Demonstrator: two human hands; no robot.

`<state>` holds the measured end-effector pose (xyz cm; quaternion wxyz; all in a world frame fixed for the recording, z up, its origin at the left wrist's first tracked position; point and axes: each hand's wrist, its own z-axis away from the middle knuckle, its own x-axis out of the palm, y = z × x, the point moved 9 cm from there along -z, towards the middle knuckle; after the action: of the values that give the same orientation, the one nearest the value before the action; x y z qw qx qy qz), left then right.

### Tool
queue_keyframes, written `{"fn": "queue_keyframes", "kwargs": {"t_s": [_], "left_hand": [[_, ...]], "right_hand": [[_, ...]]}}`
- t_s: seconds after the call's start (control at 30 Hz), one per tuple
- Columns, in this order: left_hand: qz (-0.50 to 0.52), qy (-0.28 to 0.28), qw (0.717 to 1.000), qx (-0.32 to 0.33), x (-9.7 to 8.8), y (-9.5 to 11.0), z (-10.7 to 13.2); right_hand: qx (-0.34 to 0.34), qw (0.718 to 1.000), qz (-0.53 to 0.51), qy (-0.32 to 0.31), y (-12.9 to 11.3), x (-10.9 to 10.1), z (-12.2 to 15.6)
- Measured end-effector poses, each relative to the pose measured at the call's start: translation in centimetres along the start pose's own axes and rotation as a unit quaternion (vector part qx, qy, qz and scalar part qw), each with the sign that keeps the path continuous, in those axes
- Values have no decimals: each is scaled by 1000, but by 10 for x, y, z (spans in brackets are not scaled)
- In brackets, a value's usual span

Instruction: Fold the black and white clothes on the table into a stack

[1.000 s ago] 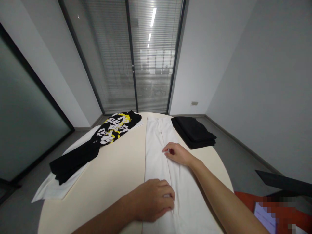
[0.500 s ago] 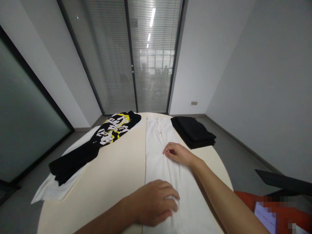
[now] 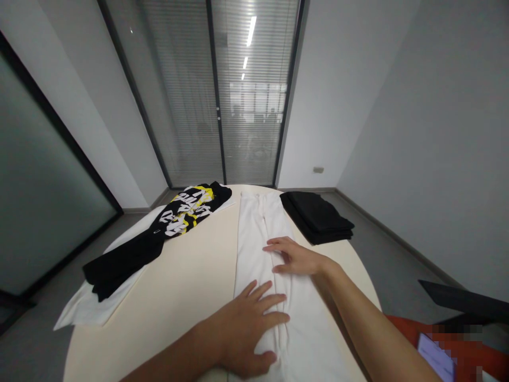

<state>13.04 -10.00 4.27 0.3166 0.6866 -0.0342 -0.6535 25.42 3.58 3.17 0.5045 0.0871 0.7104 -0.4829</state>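
A long white garment (image 3: 254, 233) lies folded lengthwise down the middle of a round cream table (image 3: 186, 281). My left hand (image 3: 248, 326) rests flat on its near part, fingers stretched and spread. Farther along, my right hand (image 3: 294, 255) lies flat on the cloth's right side, fingers extended to the left. Neither hand grips the fabric.
A black garment with white and yellow print (image 3: 159, 231) lies over a white cloth (image 3: 89, 307) on the table's left. A folded black stack (image 3: 318, 215) sits at the far right edge. Glass doors with blinds stand behind; a red seat (image 3: 457, 345) is at lower right.
Both hands were curled on the white garment; now their fingers have opened and lie flat on it. The left hand has spread forward over the cloth.
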Motion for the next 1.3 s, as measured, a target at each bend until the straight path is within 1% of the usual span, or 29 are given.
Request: {"fn": "queue_keyframes", "kwargs": {"t_s": [0.1, 0.17, 0.33, 0.43, 0.53, 0.67, 0.73, 0.83, 0.97, 1.03, 1.1, 1.17, 1.23, 1.3], "left_hand": [[2, 5, 1000, -17, -5, -5, 3], [2, 11, 1000, -16, -6, -5, 3], [12, 3, 999, 30, 1, 4, 0], [17, 1, 999, 45, 4, 7, 0], [13, 10, 998, 57, 0, 11, 1], [-4, 32, 995, 98, -8, 26, 0], [-24, 22, 992, 120, -4, 33, -2], [-63, 8, 987, 150, 8, 41, -5], [-94, 33, 974, 202, 17, 48, -4], [-121, 47, 968, 213, 19, 50, -3], [-141, 49, 967, 206, 19, 51, -3], [-121, 39, 975, 183, 18, 49, -4], [-63, 33, 986, 148, 13, 43, -6], [18, 44, 993, 111, 4, 35, -7]], "right_hand": [[4, 1000, 11, -9, -2, 5, -1], [3, 1000, 21, -6, -4, 6, -1], [0, 1000, 19, 6, -6, 2, -3], [7, 1000, 12, 4, -5, -1, -3], [22, 1000, 16, 2, -3, -1, -3], [45, 999, 29, -2, 4, 1, -2], [47, 999, 27, -4, 6, 2, -1], [49, 999, 23, -3, 8, 3, -1], [52, 998, 29, -7, 10, 4, -1], [48, 998, 30, -4, 9, 2, -1], [33, 999, 22, 13, 5, -2, -1], [6, 999, 8, 41, 0, -9, -2], [-18, 997, -9, 68, -6, -16, -2], [-8, 996, -35, 78, -5, -18, -3]]}}
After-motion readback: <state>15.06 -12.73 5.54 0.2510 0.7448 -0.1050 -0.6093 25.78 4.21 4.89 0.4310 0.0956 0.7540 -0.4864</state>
